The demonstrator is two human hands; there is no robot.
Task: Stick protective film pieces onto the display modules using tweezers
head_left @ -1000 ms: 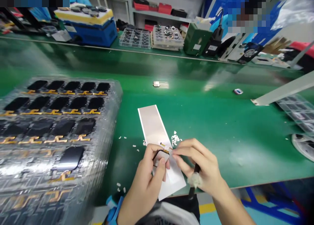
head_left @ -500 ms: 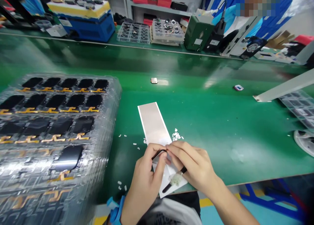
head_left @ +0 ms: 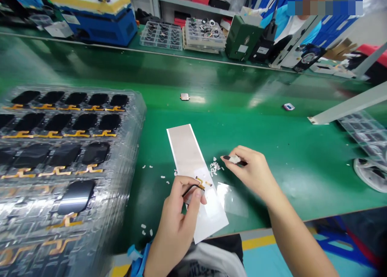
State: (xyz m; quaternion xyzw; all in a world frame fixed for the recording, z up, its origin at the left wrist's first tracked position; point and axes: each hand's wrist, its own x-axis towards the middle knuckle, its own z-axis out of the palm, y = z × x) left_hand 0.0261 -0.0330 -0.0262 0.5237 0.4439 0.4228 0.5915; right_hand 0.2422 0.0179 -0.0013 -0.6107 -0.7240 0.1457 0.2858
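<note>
Green worktop (head_left: 272, 128) ran out ahead of us, and we took the pale backing strip (head_left: 184, 152) lying on it as our landmark. Our left hand (head_left: 177, 216) sat over the near end of the strip, its grip narrow, pinching a small dark-edged part (head_left: 191, 189) with an amber flex cable (head_left: 199, 182). The part was held low over the strip, though we could not tell whether it touched. Our right hand (head_left: 250, 172) was off to the right of the strip, its grip closed on a black-tipped tool wrapped in white (head_left: 231, 159). Just right of the strip lay a scatter of white scraps (head_left: 214, 166) and a clear film (head_left: 232, 200), the film against the strip's edge. Left of the strip stood stacked clear trays (head_left: 137, 120) of black screens (head_left: 65, 155). Beyond the strip, a small pale chip (head_left: 184, 96) lay alone.
</note>
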